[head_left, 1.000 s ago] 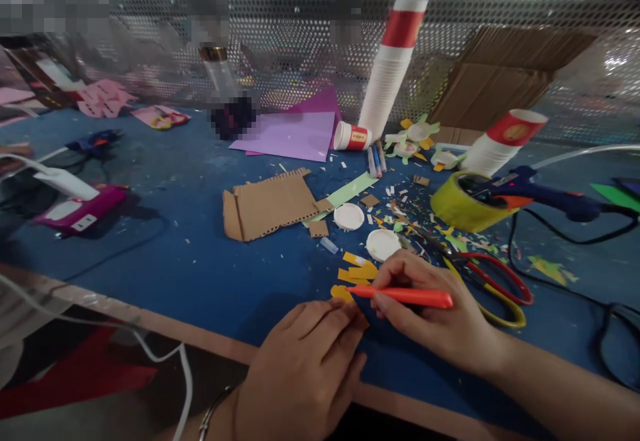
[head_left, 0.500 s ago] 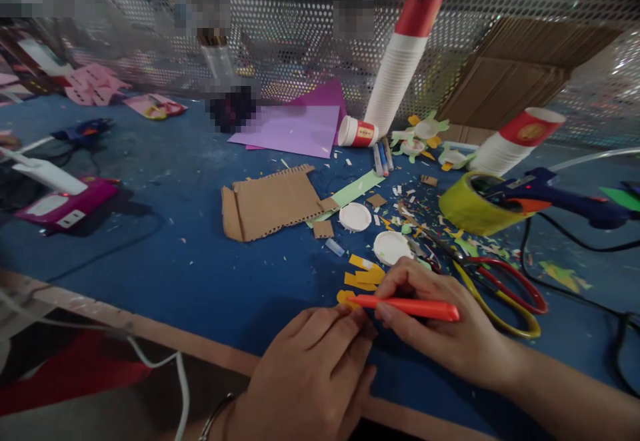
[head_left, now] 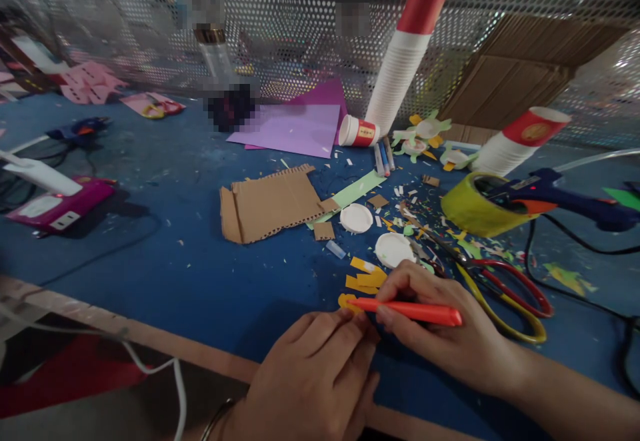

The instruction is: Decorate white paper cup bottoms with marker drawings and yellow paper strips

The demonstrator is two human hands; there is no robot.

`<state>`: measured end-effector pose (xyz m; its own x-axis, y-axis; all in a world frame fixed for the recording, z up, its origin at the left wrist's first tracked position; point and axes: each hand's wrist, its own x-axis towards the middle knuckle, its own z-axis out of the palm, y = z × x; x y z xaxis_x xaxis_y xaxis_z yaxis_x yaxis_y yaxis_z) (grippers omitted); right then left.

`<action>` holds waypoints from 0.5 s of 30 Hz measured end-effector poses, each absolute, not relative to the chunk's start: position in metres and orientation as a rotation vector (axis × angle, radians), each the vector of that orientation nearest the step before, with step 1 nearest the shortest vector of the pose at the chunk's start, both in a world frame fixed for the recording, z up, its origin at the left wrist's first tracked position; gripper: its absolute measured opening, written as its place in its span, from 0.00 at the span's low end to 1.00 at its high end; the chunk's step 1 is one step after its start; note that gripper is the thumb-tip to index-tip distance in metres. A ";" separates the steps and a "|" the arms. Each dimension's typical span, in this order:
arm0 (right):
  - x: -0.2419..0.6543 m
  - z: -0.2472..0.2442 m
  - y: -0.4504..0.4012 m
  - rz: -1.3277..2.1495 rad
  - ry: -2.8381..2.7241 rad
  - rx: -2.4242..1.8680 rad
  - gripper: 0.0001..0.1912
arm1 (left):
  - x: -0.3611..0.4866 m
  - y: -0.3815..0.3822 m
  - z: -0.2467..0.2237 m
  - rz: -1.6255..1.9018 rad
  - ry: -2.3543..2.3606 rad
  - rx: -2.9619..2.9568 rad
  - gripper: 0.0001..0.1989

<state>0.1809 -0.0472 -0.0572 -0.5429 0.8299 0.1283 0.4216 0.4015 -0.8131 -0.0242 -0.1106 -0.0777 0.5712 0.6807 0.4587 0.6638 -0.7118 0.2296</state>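
Note:
My right hand [head_left: 445,321] is closed around a red-orange marker [head_left: 425,312], whose tip touches a small yellow paper piece [head_left: 346,301]. Beside it my left hand [head_left: 320,368] lies with fingers together, its fingertips pressing the near edge of that piece on the blue table. More yellow paper strips [head_left: 364,282] lie just beyond the marker. Two white discs [head_left: 356,218] rest farther back, the nearer one partly behind my right fingers. Scissors with red and yellow handles [head_left: 503,281] lie right of my right hand.
Torn cardboard [head_left: 275,202] and purple paper [head_left: 295,129] lie mid-table. A yellow tape roll [head_left: 475,208] holds a blue glue gun [head_left: 565,194] at right, its black cable trailing. Stacked paper cups [head_left: 400,68] lean at the back. A magenta device [head_left: 65,204] sits at left.
The camera view has shifted slightly. Both hands keep nearly the same pose, with the marker tip still on the yellow piece.

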 end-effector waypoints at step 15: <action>0.183 -0.062 -0.049 0.997 -2.119 -1.112 0.05 | -0.023 -0.111 -0.080 0.822 1.185 2.726 0.15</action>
<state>0.1834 -0.0486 -0.0617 -0.5118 0.8504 0.1215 0.4486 0.3852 -0.8064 -0.0230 -0.1105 -0.0797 0.5632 0.6939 0.4488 0.6633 -0.7035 0.2552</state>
